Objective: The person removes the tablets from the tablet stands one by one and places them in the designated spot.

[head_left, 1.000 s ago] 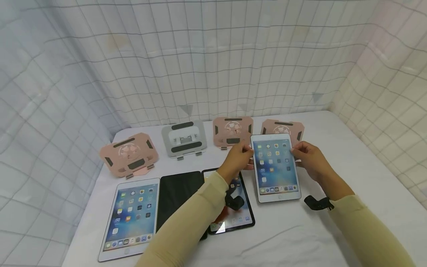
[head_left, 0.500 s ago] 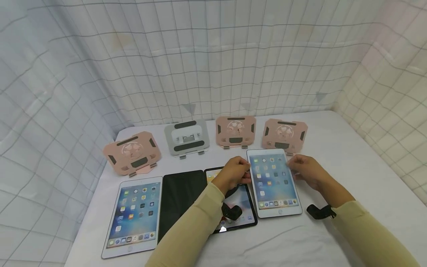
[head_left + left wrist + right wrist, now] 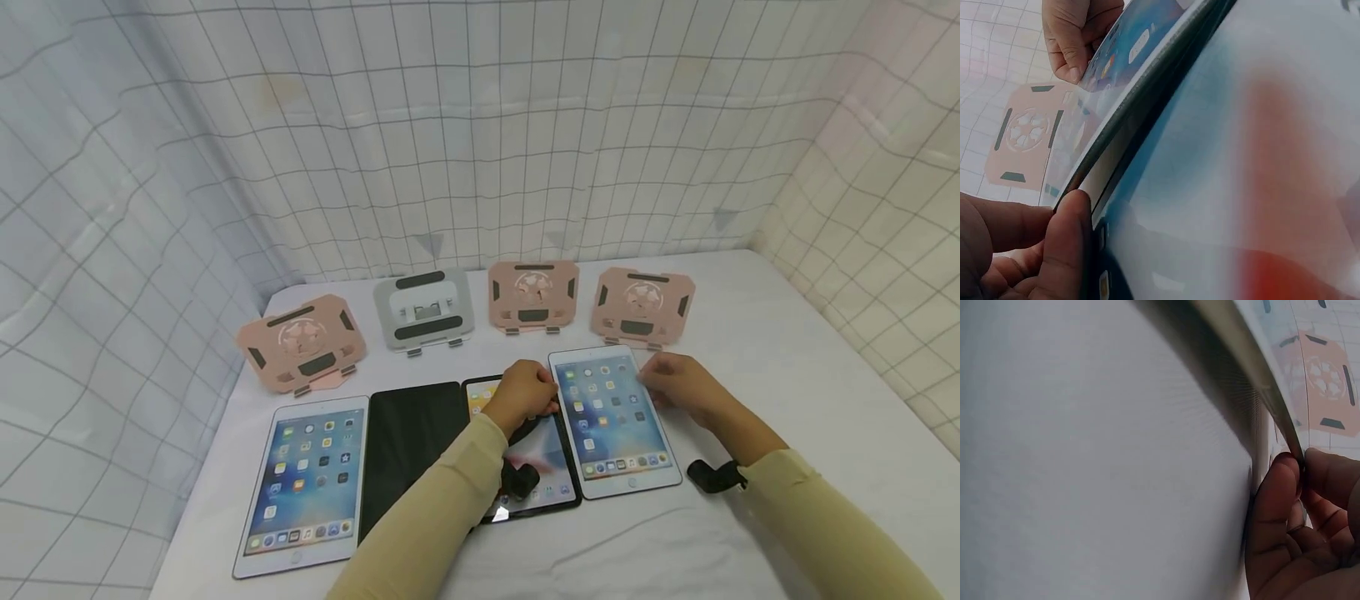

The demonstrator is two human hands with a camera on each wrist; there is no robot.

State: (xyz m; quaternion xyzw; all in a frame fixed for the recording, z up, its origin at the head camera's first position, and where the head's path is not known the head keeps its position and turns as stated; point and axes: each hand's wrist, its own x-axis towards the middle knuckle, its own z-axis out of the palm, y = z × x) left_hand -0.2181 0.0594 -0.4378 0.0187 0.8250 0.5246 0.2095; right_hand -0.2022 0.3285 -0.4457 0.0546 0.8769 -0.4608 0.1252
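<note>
A white-bordered tablet (image 3: 611, 421), its screen lit with app icons, lies low over the cloth between both hands. My left hand (image 3: 521, 390) pinches its left edge between thumb and finger; the left wrist view shows this left hand (image 3: 1029, 244) at the tablet's rim. On the opposite edge, my right hand (image 3: 678, 385) grips near the upper corner. In the right wrist view the right hand (image 3: 1310, 531) has thumb and finger on the thin rim. Under my left wrist, a dark-rimmed tablet (image 3: 558, 467) sits alongside, partly hidden.
A black tablet-sized slab (image 3: 408, 433) and another white tablet (image 3: 307, 483) continue the row leftward. Behind stand a left pink stand (image 3: 302, 340), a grey stand (image 3: 423, 308), a middle pink stand (image 3: 533, 296) and a right pink stand (image 3: 642, 307). Gridded curtains (image 3: 480, 158) enclose the table.
Both hands have brought the white-bordered tablet down and toward the person, beside the dark-rimmed one. The right pink stand, partly covered before, is now in full view.
</note>
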